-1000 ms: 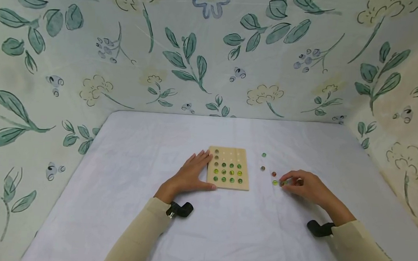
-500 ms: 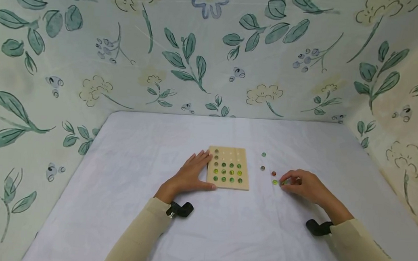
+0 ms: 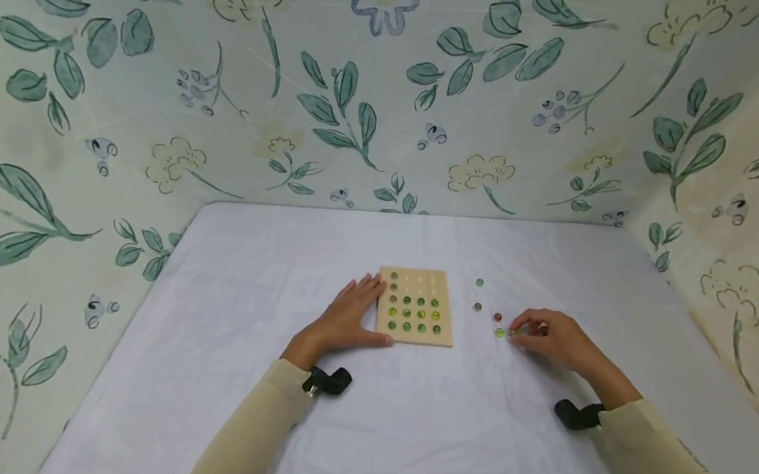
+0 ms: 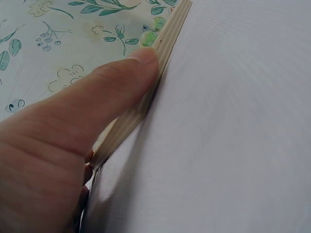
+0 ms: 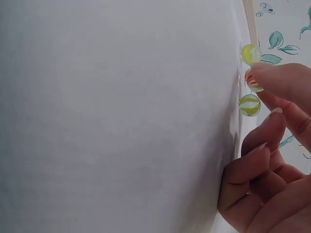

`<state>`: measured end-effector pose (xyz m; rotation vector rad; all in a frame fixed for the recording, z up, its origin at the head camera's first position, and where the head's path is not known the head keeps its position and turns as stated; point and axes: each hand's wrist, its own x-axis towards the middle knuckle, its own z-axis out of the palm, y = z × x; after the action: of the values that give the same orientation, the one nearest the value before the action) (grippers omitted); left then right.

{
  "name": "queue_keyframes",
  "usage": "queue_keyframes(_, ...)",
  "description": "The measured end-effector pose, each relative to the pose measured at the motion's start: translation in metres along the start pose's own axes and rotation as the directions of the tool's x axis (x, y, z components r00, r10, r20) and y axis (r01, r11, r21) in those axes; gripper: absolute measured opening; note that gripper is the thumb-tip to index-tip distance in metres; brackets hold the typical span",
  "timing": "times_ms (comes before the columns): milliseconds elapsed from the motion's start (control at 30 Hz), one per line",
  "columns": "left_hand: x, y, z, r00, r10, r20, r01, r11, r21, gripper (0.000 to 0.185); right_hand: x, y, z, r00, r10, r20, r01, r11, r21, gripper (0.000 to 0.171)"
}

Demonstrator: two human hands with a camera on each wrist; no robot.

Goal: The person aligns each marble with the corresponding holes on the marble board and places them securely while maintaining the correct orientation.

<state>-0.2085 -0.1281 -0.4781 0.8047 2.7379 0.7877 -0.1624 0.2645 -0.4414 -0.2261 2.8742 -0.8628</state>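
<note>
A square wooden board (image 3: 447,337) lies on the cloth, its front rows and left column set with green and yellow-green glass marbles. Bare hollows show at its upper right. My left hand (image 3: 343,321) rests along the board's left side with straight fingers, the thumb (image 4: 141,65) pressing at the front edge. Right of the board, my right hand (image 3: 552,339) pinches a red-striped marble (image 5: 251,83) between thumb and forefinger, low over the cloth. A yellow-green striped marble (image 5: 250,105) sits close by these fingers. Just left of the fingertips is a yellow marble (image 3: 499,333).
A reddish marble (image 3: 497,317), a brownish marble (image 3: 477,307) and a green marble (image 3: 479,282) lie loose between the board and my right hand. White cloth (image 3: 406,422) covers the table. Leaf-printed fabric (image 3: 374,119) hangs behind and at both sides.
</note>
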Motion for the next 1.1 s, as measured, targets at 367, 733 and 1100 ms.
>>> queue_keyframes(367, 0.0, -0.001, 0.0, 1.0, -0.005, 0.021, 0.005, 1.0, 0.005, 0.111, 0.007, -0.009, 0.001, 0.999, -0.053, 0.008, 0.052, 0.996, 0.074, 0.011)
queue_keyframes(733, 0.001, -0.001, -0.001, 1.0, 0.0, 0.01, 0.0, 1.0, 0.013, 0.112, 0.027, -0.032, 0.002, 0.997, -0.074, 0.005, 0.073, 0.985, 0.156, 0.013)
queue_keyframes(1100, 0.001, 0.0, -0.001, 1.0, -0.018, 0.015, 0.018, 1.0, 0.007, 0.112, 0.048, -0.05, 0.008, 0.996, -0.087, -0.015, 0.089, 0.972, 0.216, 0.015)
